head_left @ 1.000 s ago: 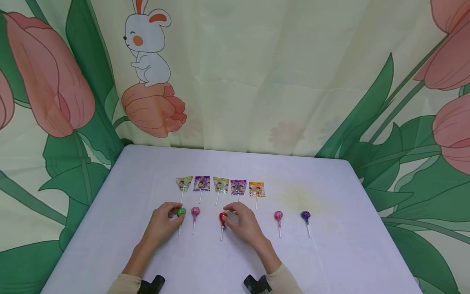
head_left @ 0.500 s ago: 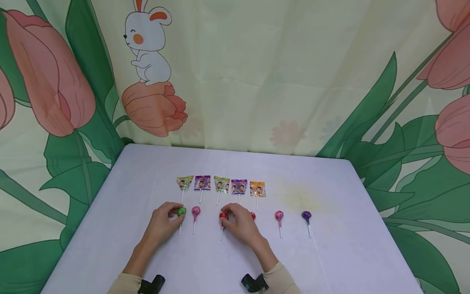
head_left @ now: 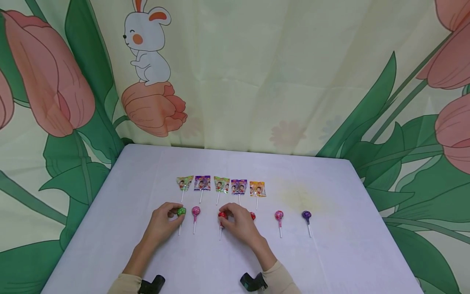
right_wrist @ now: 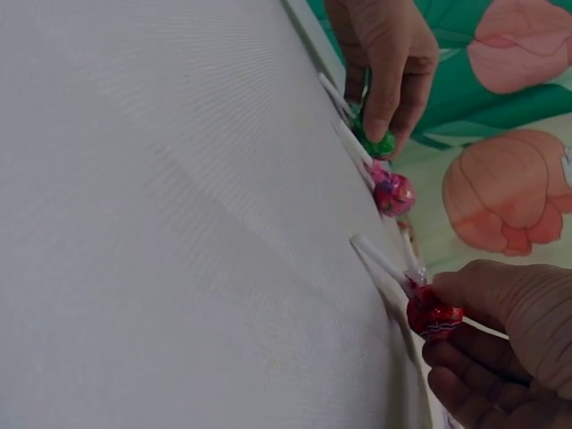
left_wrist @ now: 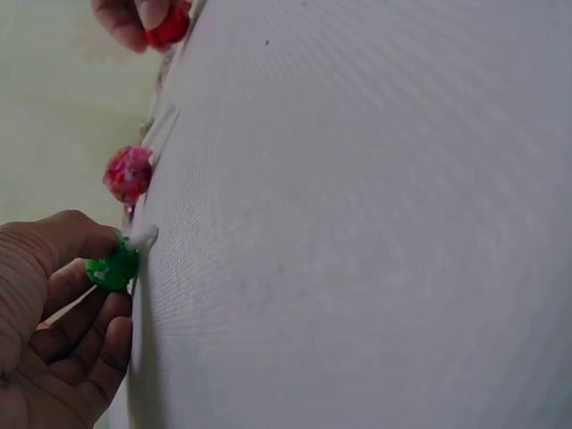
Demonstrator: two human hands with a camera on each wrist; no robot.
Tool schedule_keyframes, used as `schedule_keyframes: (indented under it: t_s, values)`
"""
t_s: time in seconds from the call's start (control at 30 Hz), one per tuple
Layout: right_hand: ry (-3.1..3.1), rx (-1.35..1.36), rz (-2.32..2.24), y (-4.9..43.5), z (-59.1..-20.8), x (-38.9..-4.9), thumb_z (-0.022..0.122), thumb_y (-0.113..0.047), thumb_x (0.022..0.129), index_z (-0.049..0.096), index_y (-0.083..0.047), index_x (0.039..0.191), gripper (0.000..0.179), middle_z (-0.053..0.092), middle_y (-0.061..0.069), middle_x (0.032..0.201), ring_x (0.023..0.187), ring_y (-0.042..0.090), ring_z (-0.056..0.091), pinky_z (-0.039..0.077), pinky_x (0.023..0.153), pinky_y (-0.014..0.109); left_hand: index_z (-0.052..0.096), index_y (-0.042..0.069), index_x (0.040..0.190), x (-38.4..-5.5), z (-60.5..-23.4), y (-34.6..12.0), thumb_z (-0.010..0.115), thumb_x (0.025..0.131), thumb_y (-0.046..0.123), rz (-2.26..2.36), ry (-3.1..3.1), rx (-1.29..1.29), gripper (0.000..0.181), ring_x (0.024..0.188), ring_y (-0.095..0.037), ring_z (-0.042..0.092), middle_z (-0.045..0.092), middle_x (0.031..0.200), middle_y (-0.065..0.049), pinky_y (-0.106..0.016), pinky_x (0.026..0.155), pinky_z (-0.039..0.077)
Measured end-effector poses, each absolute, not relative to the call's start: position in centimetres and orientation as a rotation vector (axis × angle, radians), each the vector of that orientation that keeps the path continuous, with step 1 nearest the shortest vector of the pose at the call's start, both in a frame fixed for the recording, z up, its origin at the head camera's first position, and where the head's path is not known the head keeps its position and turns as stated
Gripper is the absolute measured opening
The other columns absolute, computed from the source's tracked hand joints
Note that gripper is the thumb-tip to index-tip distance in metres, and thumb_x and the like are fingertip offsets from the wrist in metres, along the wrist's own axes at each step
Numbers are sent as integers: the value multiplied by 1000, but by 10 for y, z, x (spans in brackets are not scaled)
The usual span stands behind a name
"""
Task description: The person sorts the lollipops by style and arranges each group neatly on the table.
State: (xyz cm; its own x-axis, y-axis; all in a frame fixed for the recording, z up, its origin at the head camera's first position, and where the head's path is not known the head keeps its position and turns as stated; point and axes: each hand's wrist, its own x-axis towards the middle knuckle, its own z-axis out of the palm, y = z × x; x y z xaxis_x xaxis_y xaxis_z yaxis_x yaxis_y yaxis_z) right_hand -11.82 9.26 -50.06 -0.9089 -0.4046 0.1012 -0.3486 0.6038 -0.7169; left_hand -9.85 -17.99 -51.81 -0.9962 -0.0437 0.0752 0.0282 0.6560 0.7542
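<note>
My left hand (head_left: 164, 218) pinches a green lollipop (left_wrist: 113, 266) by its round head, thumb on one side and a finger on the other. Its white stick points toward me, close to the cloth. My right hand (head_left: 240, 222) pinches a red lollipop (right_wrist: 433, 315) between thumb and fingers, its stick also pointing toward me. Between the two hands lies a pink lollipop (head_left: 196, 211). A second red lollipop (head_left: 253, 215) shows only partly behind my right hand.
Farther right lie a pink lollipop (head_left: 279, 215) and a purple lollipop (head_left: 306, 214). Behind the hands, several flat bagged lollipops (head_left: 222, 185) form a row. All rest on a white-covered table (head_left: 341, 253), with a printed curtain (head_left: 238, 81) behind it.
My right hand has closed its fingers around the red lollipop's head and shifted it slightly left. Another red lollipop has come into sight behind that hand. My left hand stays put.
</note>
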Motion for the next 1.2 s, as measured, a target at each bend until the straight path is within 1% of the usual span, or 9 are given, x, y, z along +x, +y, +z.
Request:
schedule_keyframes:
  t_s: [0.17,0.53,0.73,0.93,1.2]
  values:
    - [2755,-665,-1217,86,-498,-123,73,-17,95,72,-10,114,20,70,-2,103,90,13,59,54,83,30,72,-1,113,-98,-517,-179,79,85,5,-1258,-2775,6,30,89,-21,63,69,98,-8,-35,78,56]
    - [2728,-702,-1219,68,-500,-135,72,-14,95,71,-7,113,19,70,0,101,90,12,60,54,84,31,72,-1,112,-97,-515,-178,79,85,5,-1256,-2773,-1,29,88,-20,63,69,98,-8,-34,78,56]
    - [2705,-711,-1190,65,-502,-136,72,-15,96,71,-7,114,20,70,-1,101,91,12,61,54,84,29,71,-1,114,-97,-515,-177,79,85,4,-1253,-2779,3,30,89,-20,64,69,99,-8,-35,79,56]
    - [2691,-706,-1204,65,-501,-136,71,-15,96,71,-7,114,20,71,1,103,94,14,63,55,87,32,71,-2,113,-97,-515,-176,79,85,4,-1241,-2782,18,30,90,-21,64,69,99,-8,-39,80,57]
    - [2741,-714,-1179,67,-499,-134,73,-16,95,71,-7,113,20,70,2,103,94,15,63,55,86,33,72,-2,112,-97,-516,-177,79,84,4,-1242,-2766,-5,30,88,-20,64,69,98,-8,-36,79,57]
